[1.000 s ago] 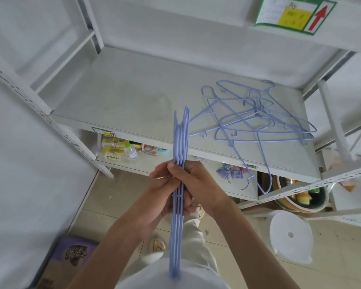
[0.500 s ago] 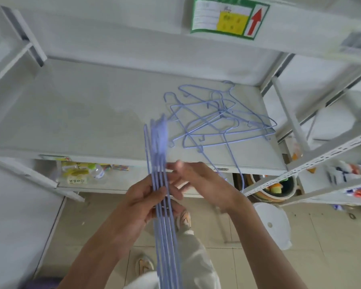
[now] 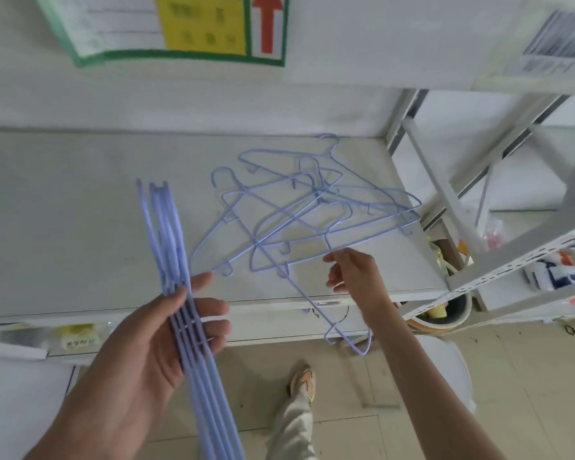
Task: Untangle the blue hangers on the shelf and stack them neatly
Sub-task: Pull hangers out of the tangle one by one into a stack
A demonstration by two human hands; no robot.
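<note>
A tangle of blue wire hangers (image 3: pixel 306 214) lies on the right half of the white shelf (image 3: pixel 63 227), with one hanger (image 3: pixel 349 333) hanging down over the front edge. My left hand (image 3: pixel 153 346) holds a bundle of several aligned blue hangers (image 3: pixel 173 260) seen edge-on, tilted up and to the left in front of the shelf. My right hand (image 3: pixel 356 277) is at the near edge of the tangle, fingertips touching a hanger wire; I cannot tell if it grips the wire.
An upper shelf with a green-bordered sign (image 3: pixel 180 28) hangs overhead. A slotted metal upright (image 3: pixel 512 257) and a second rack stand at the right. A lower shelf holds small items. A white stool (image 3: pixel 452 370) and a shoe (image 3: pixel 301 381) are on the tiled floor.
My right hand let go of the bundle and moved right to the tangled pile. The left hand alone keeps the bundle, now tilted left. The view has moved closer to the shelf.
</note>
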